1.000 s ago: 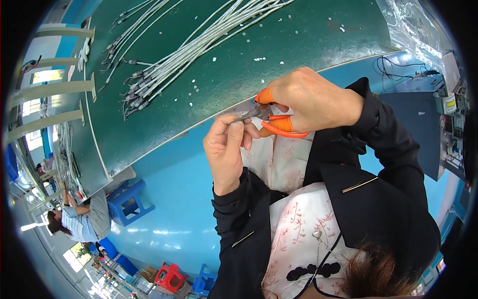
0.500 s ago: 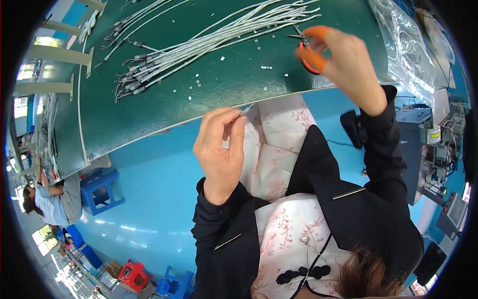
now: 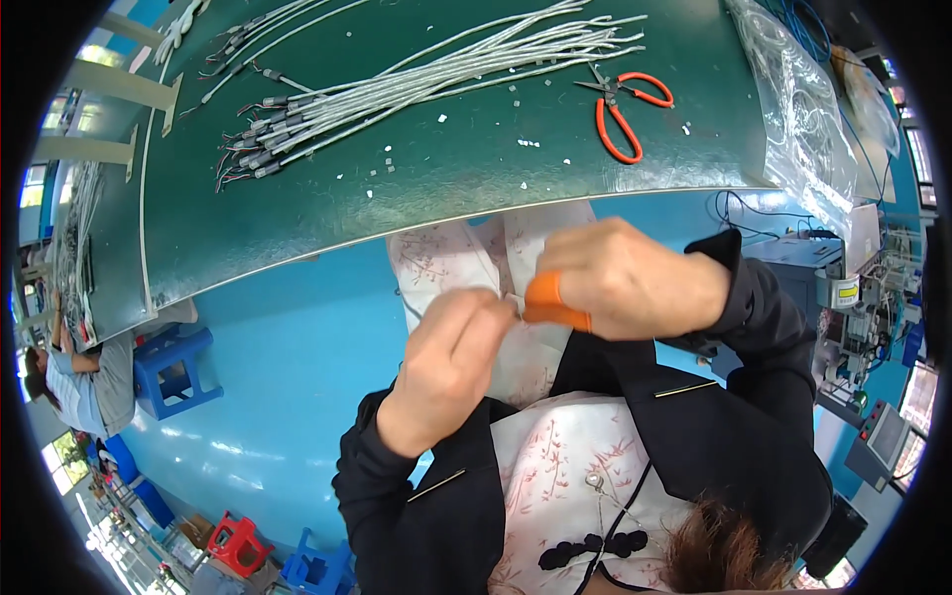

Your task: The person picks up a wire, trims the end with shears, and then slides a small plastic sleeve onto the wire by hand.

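Note:
My left hand (image 3: 444, 369) is closed over my lap, its thumb and fingers pinching a thin whitish cable (image 3: 514, 303), of which only a little shows at the fingertips. Against that same spot presses my right hand (image 3: 627, 283), closed and slightly blurred, with orange finger covers (image 3: 555, 301) on it. Most of the cable's end is hidden between the two hands. Beyond them on the green table (image 3: 446, 178) lie red-handled scissors (image 3: 610, 95), blades apart, touched by neither hand. To their left rests a bundle of grey-white cables (image 3: 397, 94) with connectors and thin bare wires at the left ends.
Small white scraps (image 3: 529, 143) are scattered on the table. More cables (image 3: 263, 40) lie at the far left, clear plastic bags (image 3: 808, 119) at the right edge. A blue stool (image 3: 177, 372) and a seated person (image 3: 94, 382) are at the left; machines (image 3: 853, 327) stand right.
My right hand has let go of the scissors, leaving them on the table, and come down to my left hand. My left hand has lowered a little toward my lap.

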A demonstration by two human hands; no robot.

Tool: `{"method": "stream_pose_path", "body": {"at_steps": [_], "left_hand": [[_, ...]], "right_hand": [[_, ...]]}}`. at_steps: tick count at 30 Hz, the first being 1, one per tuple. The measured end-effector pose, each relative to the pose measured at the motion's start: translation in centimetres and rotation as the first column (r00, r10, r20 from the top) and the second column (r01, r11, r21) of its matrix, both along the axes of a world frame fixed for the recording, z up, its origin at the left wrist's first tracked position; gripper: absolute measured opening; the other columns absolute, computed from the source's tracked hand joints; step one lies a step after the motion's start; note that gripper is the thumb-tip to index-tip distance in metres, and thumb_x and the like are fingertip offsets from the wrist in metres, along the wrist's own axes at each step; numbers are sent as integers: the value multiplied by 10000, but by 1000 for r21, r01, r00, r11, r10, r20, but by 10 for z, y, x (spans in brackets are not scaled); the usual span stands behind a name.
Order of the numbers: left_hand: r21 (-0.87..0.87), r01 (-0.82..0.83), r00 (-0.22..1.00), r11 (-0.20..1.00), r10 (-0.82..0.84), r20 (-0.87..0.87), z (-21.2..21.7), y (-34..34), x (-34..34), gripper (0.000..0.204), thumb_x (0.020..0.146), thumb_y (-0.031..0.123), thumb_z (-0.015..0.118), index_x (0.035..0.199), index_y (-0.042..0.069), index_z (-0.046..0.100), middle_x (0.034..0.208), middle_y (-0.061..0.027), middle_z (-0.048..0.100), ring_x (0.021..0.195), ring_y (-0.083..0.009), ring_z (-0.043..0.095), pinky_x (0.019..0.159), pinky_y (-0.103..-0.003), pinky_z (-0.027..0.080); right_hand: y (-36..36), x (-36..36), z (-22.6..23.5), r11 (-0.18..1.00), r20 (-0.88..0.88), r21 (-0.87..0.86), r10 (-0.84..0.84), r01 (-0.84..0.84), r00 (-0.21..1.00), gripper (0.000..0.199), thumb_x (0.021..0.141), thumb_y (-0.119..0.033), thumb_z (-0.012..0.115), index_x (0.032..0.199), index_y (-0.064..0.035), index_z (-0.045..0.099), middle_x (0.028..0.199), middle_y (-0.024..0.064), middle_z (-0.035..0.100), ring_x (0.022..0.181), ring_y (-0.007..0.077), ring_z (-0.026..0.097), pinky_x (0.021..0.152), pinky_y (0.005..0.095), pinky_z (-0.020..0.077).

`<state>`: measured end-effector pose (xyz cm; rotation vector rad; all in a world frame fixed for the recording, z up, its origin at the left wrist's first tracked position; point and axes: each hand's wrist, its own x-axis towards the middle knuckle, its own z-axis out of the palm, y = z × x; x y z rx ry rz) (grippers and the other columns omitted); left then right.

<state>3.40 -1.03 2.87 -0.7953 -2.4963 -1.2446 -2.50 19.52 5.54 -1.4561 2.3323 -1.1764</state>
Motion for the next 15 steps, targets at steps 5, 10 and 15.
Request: {"method": "stream_pose_path", "body": {"at_steps": [5,10,15], "left_hand": [[-2,113,990,994,-113,82,3,-6,15,216,708,-105,664,895,-20,599,817,-117,577,688,-255,586,586,-315,485],[15,197,968,980,-197,153,5,-9,22,202,707,-79,667,885,-16,597,806,-105,572,690,-249,589,587,-321,485],[25,235,956,972,-235,176,5,-11,29,193,708,-65,665,881,-13,597,808,-102,573,697,-249,590,593,-318,487]], "right_hand": [[2,14,-4,997,145,-71,51,-41,988,164,735,-40,724,807,-12,579,699,105,541,629,291,541,534,369,437],[6,21,-5,992,215,-98,93,-74,972,150,742,-30,714,807,-12,581,697,102,539,615,287,535,528,367,434],[8,29,-6,992,275,-67,121,-106,954,119,747,-16,694,817,-14,597,694,96,543,620,280,544,526,360,436]]}}
